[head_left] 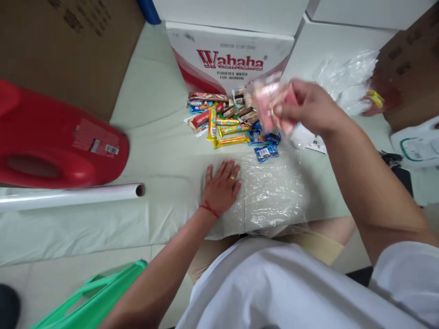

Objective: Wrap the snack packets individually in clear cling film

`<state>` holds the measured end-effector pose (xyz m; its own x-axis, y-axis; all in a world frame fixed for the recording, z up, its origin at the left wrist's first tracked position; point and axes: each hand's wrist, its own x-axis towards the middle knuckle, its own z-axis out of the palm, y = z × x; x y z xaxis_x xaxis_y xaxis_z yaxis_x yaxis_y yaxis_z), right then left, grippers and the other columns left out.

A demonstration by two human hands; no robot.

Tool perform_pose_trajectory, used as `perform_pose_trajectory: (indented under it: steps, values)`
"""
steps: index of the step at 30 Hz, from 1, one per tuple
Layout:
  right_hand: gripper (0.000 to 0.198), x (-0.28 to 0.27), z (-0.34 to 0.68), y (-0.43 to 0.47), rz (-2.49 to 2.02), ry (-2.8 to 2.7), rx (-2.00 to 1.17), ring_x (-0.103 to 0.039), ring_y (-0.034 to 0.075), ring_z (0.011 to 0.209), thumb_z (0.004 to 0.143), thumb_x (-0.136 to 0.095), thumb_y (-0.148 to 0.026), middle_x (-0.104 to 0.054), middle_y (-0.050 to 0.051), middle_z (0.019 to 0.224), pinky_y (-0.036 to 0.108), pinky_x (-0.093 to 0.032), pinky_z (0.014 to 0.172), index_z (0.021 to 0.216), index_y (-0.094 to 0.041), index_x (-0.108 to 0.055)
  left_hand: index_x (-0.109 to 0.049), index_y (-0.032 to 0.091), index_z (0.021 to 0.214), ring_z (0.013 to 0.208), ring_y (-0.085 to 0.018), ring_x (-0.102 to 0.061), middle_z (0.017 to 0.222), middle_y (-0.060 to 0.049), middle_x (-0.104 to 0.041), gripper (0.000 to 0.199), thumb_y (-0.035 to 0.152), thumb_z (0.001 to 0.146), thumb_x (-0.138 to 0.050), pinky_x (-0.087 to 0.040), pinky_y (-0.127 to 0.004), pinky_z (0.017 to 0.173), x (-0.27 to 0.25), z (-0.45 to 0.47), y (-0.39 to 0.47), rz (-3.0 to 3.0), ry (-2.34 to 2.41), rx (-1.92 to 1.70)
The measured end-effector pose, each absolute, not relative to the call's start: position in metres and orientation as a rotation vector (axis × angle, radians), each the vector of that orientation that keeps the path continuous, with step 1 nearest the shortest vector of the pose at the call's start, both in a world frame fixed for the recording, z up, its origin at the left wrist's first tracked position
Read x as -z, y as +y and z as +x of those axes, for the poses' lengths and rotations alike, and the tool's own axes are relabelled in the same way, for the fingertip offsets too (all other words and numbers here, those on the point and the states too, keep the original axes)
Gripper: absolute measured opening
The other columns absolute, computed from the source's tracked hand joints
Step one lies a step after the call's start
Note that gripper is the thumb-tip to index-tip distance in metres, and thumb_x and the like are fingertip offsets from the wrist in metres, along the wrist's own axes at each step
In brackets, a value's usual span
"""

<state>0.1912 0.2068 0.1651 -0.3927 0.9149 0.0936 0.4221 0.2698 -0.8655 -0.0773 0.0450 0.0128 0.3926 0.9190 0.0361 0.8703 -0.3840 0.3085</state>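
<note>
My left hand (222, 187) lies flat on the pale green cloth, fingers spread, at the left edge of a crinkled clear plastic bag (274, 192). Raised over the right side of a heap of wrapped snack bars (233, 130), my right hand (303, 107) is closed on a pink snack packet (270, 103). Motion blurs the packet, so its print cannot be read. Yellow, blue, red and brown wrappers make up the heap. A blue snack packet (266, 153) sits at its near edge, just above the clear bag.
Behind the heap stands a white and red Wahaha carton (229, 55). To the left are a large red jug (61, 141) and a white roll (72, 196). Crumpled clear plastic (350, 77) and a white jug (416, 141) are at right. A green bag (99, 292) is below the table edge.
</note>
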Motion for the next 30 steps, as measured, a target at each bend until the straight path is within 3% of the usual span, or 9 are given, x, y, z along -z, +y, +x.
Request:
perform_pose_trajectory:
  steps: [3,7,9,11,14,17,22,25,30]
  values:
    - [0.04,-0.15,0.217,0.156,-1.172,-2.132,-1.454,-0.061,0.013,0.072,0.079,-0.088,-0.052,-0.067,-0.004,0.08,0.028,-0.048,0.069,0.095,-0.019,-0.069,-0.044,0.028,0.163,0.161,-0.031,-0.033,0.172,-0.007,-0.038,0.057,0.044,0.109,-0.034,-0.012,-0.07,0.131,-0.012,-0.076,0.045,2.415,1.598,-0.296]
    - [0.036,-0.113,0.211,0.116,-1.142,-2.356,-1.667,-0.064,0.018,0.08,0.087,-0.079,-0.053,-0.071,-0.001,0.086,0.031,-0.05,0.076,0.104,-0.021,-0.076,-0.042,0.028,0.164,0.162,-0.032,-0.031,0.173,-0.008,-0.035,0.059,0.046,0.108,-0.036,-0.009,-0.073,0.13,-0.011,-0.075,0.045,2.423,1.615,-0.272]
    - [0.034,-0.094,0.203,0.108,-1.147,-2.471,-1.576,-0.065,0.021,0.085,0.09,-0.076,-0.05,-0.073,0.002,0.093,0.033,-0.051,0.081,0.109,-0.021,-0.077,-0.042,0.027,0.164,0.162,-0.033,-0.031,0.173,-0.009,-0.035,0.06,0.046,0.108,-0.037,-0.01,-0.074,0.129,-0.011,-0.074,0.046,2.42,1.621,-0.262]
    - [0.037,-0.079,0.198,0.101,-1.204,-2.536,-1.269,-0.065,0.026,0.097,0.092,-0.075,-0.049,-0.074,0.008,0.105,0.039,-0.051,0.089,0.115,-0.019,-0.076,-0.042,0.028,0.164,0.162,-0.033,-0.031,0.173,-0.009,-0.036,0.06,0.047,0.107,-0.037,-0.011,-0.073,0.129,-0.011,-0.073,0.046,2.418,1.626,-0.261]
    - [0.057,-0.065,0.2,0.083,-1.221,-2.5,-0.876,-0.06,0.034,0.117,0.093,-0.073,-0.055,-0.069,0.017,0.126,0.049,-0.049,0.103,0.135,-0.018,-0.068,-0.043,0.028,0.164,0.162,-0.033,-0.032,0.172,-0.009,-0.037,0.06,0.047,0.107,-0.037,-0.012,-0.072,0.129,-0.011,-0.073,0.046,2.415,1.632,-0.258]
    - [0.071,-0.058,0.206,0.058,-1.166,-2.486,-0.816,-0.056,0.038,0.128,0.091,-0.074,-0.059,-0.062,0.019,0.141,0.054,-0.046,0.109,0.149,-0.02,-0.058,-0.044,0.027,0.163,0.161,-0.033,-0.033,0.172,-0.009,-0.038,0.06,0.046,0.107,-0.037,-0.013,-0.072,0.129,-0.012,-0.073,0.046,2.407,1.635,-0.245]
    - [0.058,-0.049,0.211,0.044,-1.245,-2.356,-0.776,-0.055,0.036,0.129,0.097,-0.069,-0.048,-0.063,0.017,0.135,0.054,-0.046,0.11,0.147,-0.021,-0.059,-0.043,0.029,0.163,0.162,-0.031,-0.032,0.173,-0.007,-0.037,0.059,0.047,0.107,-0.037,-0.014,-0.07,0.13,-0.014,-0.073,0.047,2.397,1.647,-0.216]
    - [0.058,-0.043,0.209,0.056,-1.333,-2.395,-0.717,-0.051,0.038,0.133,0.092,-0.073,-0.04,-0.062,0.019,0.139,0.056,-0.042,0.113,0.145,-0.018,-0.062,-0.043,0.029,0.163,0.162,-0.031,-0.031,0.173,-0.007,-0.036,0.059,0.047,0.107,-0.036,-0.014,-0.069,0.13,-0.014,-0.073,0.047,2.401,1.657,-0.198]
    - [0.052,-0.042,0.213,0.067,-1.411,-2.414,-0.704,-0.054,0.038,0.123,0.088,-0.078,-0.041,-0.066,0.017,0.121,0.054,-0.045,0.108,0.133,-0.018,-0.07,-0.044,0.03,0.163,0.162,-0.032,-0.031,0.174,-0.007,-0.036,0.059,0.047,0.107,-0.037,-0.013,-0.068,0.13,-0.016,-0.072,0.047,2.39,1.657,-0.181]
